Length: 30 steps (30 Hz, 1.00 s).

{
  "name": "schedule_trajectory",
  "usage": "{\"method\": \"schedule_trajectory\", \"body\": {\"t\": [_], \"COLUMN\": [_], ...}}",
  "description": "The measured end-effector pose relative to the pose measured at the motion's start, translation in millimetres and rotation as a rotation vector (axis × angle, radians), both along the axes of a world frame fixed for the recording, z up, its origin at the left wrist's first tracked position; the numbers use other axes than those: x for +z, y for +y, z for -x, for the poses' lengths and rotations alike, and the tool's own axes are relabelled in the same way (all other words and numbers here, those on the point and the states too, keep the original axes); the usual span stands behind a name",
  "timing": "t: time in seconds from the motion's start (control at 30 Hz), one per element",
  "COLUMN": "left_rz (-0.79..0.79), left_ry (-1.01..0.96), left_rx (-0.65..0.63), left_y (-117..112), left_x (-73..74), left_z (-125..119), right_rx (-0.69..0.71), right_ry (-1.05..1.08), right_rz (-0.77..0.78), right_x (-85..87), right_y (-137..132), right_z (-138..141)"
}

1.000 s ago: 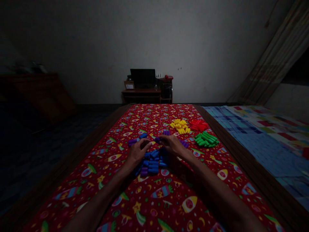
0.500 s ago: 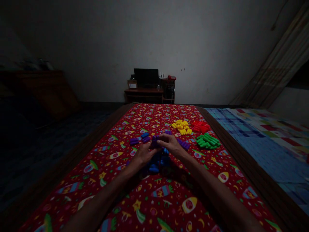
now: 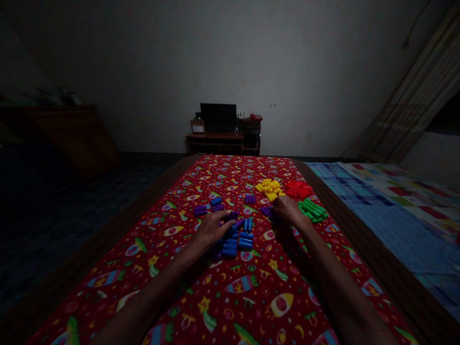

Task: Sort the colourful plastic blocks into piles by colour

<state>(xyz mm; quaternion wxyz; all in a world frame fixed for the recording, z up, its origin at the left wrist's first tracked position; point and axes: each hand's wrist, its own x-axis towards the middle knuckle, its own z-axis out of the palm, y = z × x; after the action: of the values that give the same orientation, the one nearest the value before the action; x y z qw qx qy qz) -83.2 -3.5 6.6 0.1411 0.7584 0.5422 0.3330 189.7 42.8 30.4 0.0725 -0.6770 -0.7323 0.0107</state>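
Small, glossy, rounded purple pieces [image 3: 266,211] lie just left of the right grip [image 3: 286,209], whose fingers bunch downward. Similar blue pieces [image 3: 245,243], mixed with purple, crowd beneath and right of the left grip [image 3: 210,229], its thumb and fingers curved; I cannot tell whether either grip holds one. Open red cloth [image 3: 280,302] spreads nearer the person; the brown bench [image 3: 373,258] edges run well outside both grips.

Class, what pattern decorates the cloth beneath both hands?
The cloth is red, printed with rockets, stars and moons; best seen in the head view.
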Motion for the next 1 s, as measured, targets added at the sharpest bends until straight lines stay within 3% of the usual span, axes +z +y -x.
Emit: {"method": "schedule_trajectory", "body": {"t": [0.17, 0.3, 0.37, 0.47, 0.6, 0.7, 0.83, 1.0], "left_rz": [-0.029, -0.039, -0.039, -0.036, -0.081, -0.142, -0.159, -0.152], "left_ry": [0.018, 0.022, 0.022, 0.007, -0.011, 0.012, 0.077, 0.142], "left_rx": [-0.021, -0.055, -0.069, -0.073, -0.105, -0.112, -0.119, -0.165], "left_y": [-2, -3, -3, -2, 2, 7, 11, 4], "left_x": [1.2, -0.2, -1.9, -3.8, -7.7, -17.1, -35.0, -44.0], "left_z": [-1, -4, -4, -2, 6, 12, 16, 12], "right_rx": [0.103, 0.591, 0.74, 0.655, 0.299, 0.089, 0.066, 0.087], "right_ry": [0.111, 0.42, 0.448, 0.393, 0.225, -0.003, -0.125, -0.143], "right_rz": [-0.158, -0.085, -0.022, -0.04, -0.136, -0.096, 0.015, -0.03], "right_x": [9.1, 15.9, 15.9, 14.1, 9.8, 4.8, 1.8, 3.7], "right_y": [-9, -29, -37, -35, -16, -6, -4, -6], "right_z": [27, 64, 77, 76, 43, 20, 12, 17]}}
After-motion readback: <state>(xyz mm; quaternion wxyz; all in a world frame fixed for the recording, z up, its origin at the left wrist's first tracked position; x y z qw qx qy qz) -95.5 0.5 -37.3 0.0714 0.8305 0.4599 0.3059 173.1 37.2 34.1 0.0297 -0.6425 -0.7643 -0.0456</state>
